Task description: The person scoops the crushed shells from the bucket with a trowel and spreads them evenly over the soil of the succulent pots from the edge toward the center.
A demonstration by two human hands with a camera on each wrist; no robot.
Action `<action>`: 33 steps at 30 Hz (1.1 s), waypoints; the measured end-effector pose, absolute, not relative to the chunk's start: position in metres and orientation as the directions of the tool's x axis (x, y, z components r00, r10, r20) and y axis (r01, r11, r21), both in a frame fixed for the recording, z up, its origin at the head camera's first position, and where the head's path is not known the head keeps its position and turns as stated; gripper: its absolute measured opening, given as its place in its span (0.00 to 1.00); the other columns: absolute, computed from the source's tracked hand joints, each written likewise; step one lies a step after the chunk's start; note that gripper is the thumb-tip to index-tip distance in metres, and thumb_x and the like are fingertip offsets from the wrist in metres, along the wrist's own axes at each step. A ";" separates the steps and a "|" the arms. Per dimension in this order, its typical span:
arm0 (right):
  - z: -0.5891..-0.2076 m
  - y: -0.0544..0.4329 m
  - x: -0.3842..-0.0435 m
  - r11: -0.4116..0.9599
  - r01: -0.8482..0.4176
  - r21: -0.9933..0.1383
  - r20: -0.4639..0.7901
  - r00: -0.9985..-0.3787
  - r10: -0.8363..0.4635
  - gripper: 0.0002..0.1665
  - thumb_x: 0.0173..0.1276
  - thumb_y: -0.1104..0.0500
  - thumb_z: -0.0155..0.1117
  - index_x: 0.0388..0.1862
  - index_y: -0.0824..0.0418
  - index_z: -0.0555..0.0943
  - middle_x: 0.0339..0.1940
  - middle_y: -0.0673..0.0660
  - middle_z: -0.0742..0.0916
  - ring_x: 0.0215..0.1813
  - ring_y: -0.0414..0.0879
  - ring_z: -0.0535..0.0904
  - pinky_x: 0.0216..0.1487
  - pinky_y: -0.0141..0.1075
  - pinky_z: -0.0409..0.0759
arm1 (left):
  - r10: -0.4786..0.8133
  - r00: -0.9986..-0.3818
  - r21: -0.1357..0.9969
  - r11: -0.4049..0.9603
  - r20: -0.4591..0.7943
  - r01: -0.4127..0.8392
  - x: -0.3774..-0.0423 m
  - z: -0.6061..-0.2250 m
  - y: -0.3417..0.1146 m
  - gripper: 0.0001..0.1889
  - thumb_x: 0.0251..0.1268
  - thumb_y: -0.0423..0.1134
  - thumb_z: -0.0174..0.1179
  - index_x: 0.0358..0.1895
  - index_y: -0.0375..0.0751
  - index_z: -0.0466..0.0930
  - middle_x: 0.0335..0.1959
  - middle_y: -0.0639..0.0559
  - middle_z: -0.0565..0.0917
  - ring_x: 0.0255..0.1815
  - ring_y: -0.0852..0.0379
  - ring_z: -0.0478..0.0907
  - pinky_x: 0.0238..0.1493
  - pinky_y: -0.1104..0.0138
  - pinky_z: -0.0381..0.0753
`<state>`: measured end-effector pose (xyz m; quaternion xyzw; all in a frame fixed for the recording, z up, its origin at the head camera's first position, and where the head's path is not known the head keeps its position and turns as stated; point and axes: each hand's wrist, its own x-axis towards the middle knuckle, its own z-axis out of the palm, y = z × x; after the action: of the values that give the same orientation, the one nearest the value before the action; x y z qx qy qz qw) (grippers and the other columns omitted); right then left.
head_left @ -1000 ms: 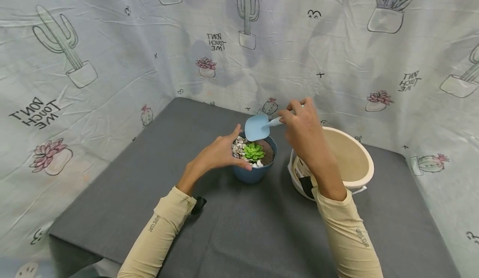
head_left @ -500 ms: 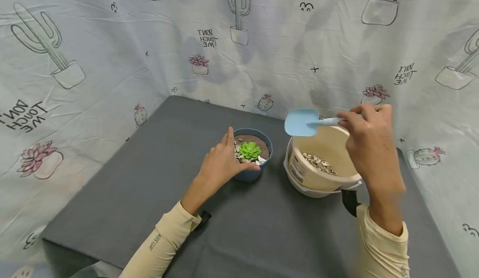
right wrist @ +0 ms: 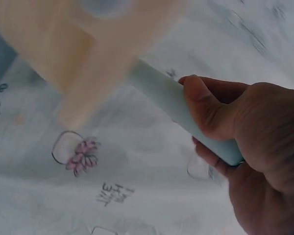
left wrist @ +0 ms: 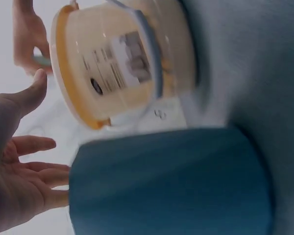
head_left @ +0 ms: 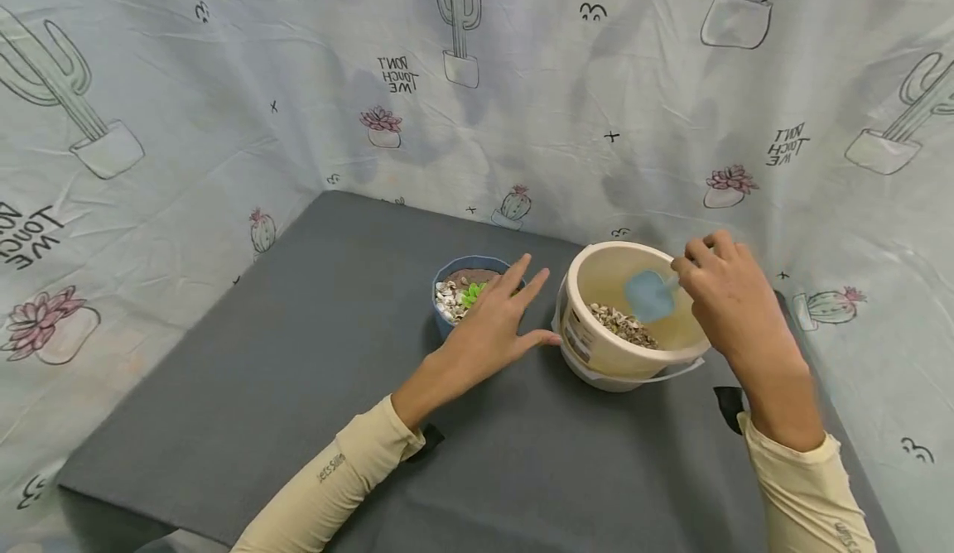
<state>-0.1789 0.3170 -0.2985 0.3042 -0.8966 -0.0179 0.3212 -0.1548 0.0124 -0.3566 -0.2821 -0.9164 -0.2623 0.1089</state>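
My right hand [head_left: 734,300] grips the handle of a light blue scoop [head_left: 650,295], whose blade dips inside the cream bucket [head_left: 581,288]. In the right wrist view, thumb and fingers wrap the pale handle [right wrist: 171,105]. Small pebbles [head_left: 626,327] cover part of the bucket's bottom. My left hand [head_left: 484,329] is spread, fingers straight, over the near right side of the blue flowerpot [head_left: 440,309], its thumb toward the bucket. Inside the pot a green succulent [head_left: 472,294], partly hidden by the hand, stands among white stones [head_left: 450,298] and brown soil [head_left: 477,275].
The bucket's white carrying handle [head_left: 671,373] hangs down in front. A grey cloth [head_left: 298,354] covers the table, and a curtain [head_left: 537,81] printed with cacti rises behind it. Black straps [head_left: 729,408] show at both wrists.
The scoop in my right hand went from above the pot rightward, then down into the bucket. My left hand left the pot's near left side and shifted right, toward the bucket.
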 end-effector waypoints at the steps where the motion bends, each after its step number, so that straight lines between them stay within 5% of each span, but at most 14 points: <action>1: -0.301 0.317 -0.181 0.805 -0.533 0.259 0.550 -0.604 -0.577 0.14 0.46 0.85 0.70 0.29 0.72 0.84 0.30 0.65 0.82 0.42 0.65 0.76 0.38 0.56 0.75 | 0.477 -0.812 0.425 0.693 0.337 0.583 -0.157 -0.356 0.018 0.48 0.65 0.60 0.69 0.83 0.44 0.61 0.86 0.37 0.56 0.81 0.37 0.66 0.80 0.43 0.67; 6: -0.315 0.312 -0.195 0.755 -0.543 0.368 0.498 -0.571 -0.653 0.14 0.51 0.85 0.69 0.23 0.69 0.81 0.29 0.63 0.82 0.40 0.60 0.74 0.39 0.48 0.74 | 0.530 -0.790 0.445 0.654 0.308 0.612 -0.168 -0.352 0.040 0.47 0.67 0.61 0.68 0.82 0.42 0.62 0.86 0.36 0.56 0.83 0.38 0.64 0.72 0.49 0.79; 12: -0.337 0.312 -0.207 0.719 -0.593 0.362 0.455 -0.561 -0.692 0.14 0.50 0.82 0.73 0.23 0.67 0.83 0.28 0.61 0.81 0.36 0.57 0.72 0.35 0.45 0.71 | 0.540 -0.799 0.447 0.666 0.263 0.597 -0.175 -0.357 0.051 0.47 0.67 0.61 0.68 0.80 0.34 0.63 0.84 0.34 0.59 0.78 0.40 0.71 0.65 0.54 0.85; 18: -0.336 0.325 -0.207 0.792 -0.578 0.195 0.443 -0.669 -0.597 0.18 0.36 0.85 0.68 0.19 0.65 0.83 0.19 0.61 0.79 0.27 0.55 0.68 0.37 0.48 0.67 | 0.556 -0.776 0.429 0.649 0.297 0.629 -0.179 -0.358 0.053 0.45 0.66 0.61 0.68 0.78 0.36 0.68 0.81 0.36 0.66 0.71 0.43 0.80 0.61 0.56 0.87; 23: -0.331 0.330 -0.202 0.851 -0.524 -0.030 0.318 -0.812 -0.489 0.16 0.43 0.83 0.60 0.17 0.64 0.79 0.16 0.56 0.78 0.24 0.45 0.63 0.36 0.42 0.58 | 0.571 -0.767 0.427 0.639 0.293 0.639 -0.180 -0.355 0.055 0.44 0.66 0.60 0.69 0.78 0.36 0.68 0.80 0.35 0.68 0.70 0.43 0.81 0.56 0.59 0.89; 27: -0.326 0.328 -0.199 0.873 -0.458 -0.168 0.282 -0.871 -0.403 0.12 0.55 0.79 0.62 0.29 0.69 0.89 0.28 0.64 0.90 0.27 0.51 0.79 0.36 0.44 0.74 | 0.562 -0.772 0.428 0.645 0.295 0.633 -0.181 -0.354 0.056 0.45 0.66 0.60 0.69 0.78 0.36 0.68 0.80 0.36 0.68 0.67 0.44 0.83 0.52 0.60 0.89; 33: -0.316 0.329 -0.190 0.876 -0.314 -0.366 0.211 -0.945 -0.251 0.12 0.67 0.73 0.61 0.40 0.70 0.91 0.39 0.68 0.92 0.35 0.54 0.79 0.37 0.40 0.73 | 0.562 -0.772 0.445 0.634 0.297 0.632 -0.183 -0.355 0.057 0.45 0.65 0.60 0.69 0.78 0.36 0.68 0.80 0.35 0.68 0.66 0.44 0.84 0.51 0.60 0.89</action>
<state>-0.1899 0.3295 -0.3162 0.1463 -0.9653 0.2015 0.0789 -0.1832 0.0573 -0.3548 -0.3311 -0.9015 -0.2708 0.0653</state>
